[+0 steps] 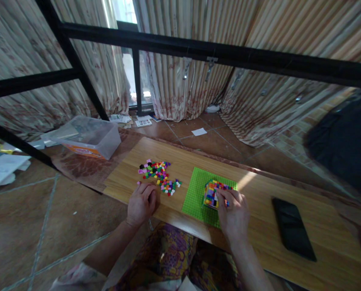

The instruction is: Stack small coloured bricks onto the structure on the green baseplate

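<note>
Working at a low wooden table [259,222], loose bricks [156,170] spread in a mixed-colour pile to the left, green plate [193,193] lying flat to their right, well apart from the pile. Brick build [210,195], many colours, sits on the plate, partly covered by my right hand [219,195]. Black phone [293,228] lies flat farther right, apart from the plate. Clear plastic box [110,142] with an orange label stands beyond the table's left end, on a brownish cloth [80,171]. White paper [199,131] on the tiled floor past the far edge; black metal bars [168,43] cross in front of striped curtains [174,89]. Right fingers: narrow, thumb and fingertips drawn together at the top of the build; can't tell whether a brick is between them. Left hand [146,191]: fingers bent, thumb close to the index finger, small gap at most, near side of the pile; can't tell if anything is held. Pink brick [138,183] just beside its fingertips. Left forearm comes in from lower left, hand low at the table's near edge, back of hand up; right forearm rises from lower right, wrist over the table, fingers angled inward to the left.
</note>
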Demonstrator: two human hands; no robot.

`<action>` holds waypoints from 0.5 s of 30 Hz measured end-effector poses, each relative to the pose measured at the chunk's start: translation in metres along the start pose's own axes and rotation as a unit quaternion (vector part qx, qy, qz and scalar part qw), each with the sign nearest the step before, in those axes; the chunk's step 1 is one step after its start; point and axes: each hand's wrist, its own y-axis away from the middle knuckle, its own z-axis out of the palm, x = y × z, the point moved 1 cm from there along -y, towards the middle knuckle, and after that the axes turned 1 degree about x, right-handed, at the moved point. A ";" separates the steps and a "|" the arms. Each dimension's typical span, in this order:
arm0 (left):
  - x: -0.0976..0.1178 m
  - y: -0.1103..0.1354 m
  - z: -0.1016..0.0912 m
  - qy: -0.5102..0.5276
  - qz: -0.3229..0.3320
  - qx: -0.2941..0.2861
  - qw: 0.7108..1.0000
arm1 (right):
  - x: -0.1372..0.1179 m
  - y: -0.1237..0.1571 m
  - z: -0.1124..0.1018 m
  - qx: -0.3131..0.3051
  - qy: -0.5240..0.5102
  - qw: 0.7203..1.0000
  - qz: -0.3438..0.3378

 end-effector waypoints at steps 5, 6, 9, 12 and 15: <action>0.001 0.000 0.000 0.006 -0.005 0.004 1.000 | -0.039 0.006 0.011 0.016 -0.083 0.994 -0.063; 0.001 0.000 0.000 0.006 -0.006 0.002 1.000 | -0.048 0.007 0.016 -0.003 -0.094 0.993 -0.075; 0.002 0.000 0.000 0.004 -0.008 -0.001 1.000 | -0.071 0.009 0.035 -0.074 -0.090 0.990 -0.079; 0.002 0.001 -0.001 0.005 -0.008 -0.003 1.000 | -0.082 0.008 0.055 -0.132 -0.067 0.988 -0.046; 0.002 0.001 -0.002 0.008 -0.007 -0.005 1.000 | -0.086 0.004 0.072 -0.160 -0.051 0.986 -0.015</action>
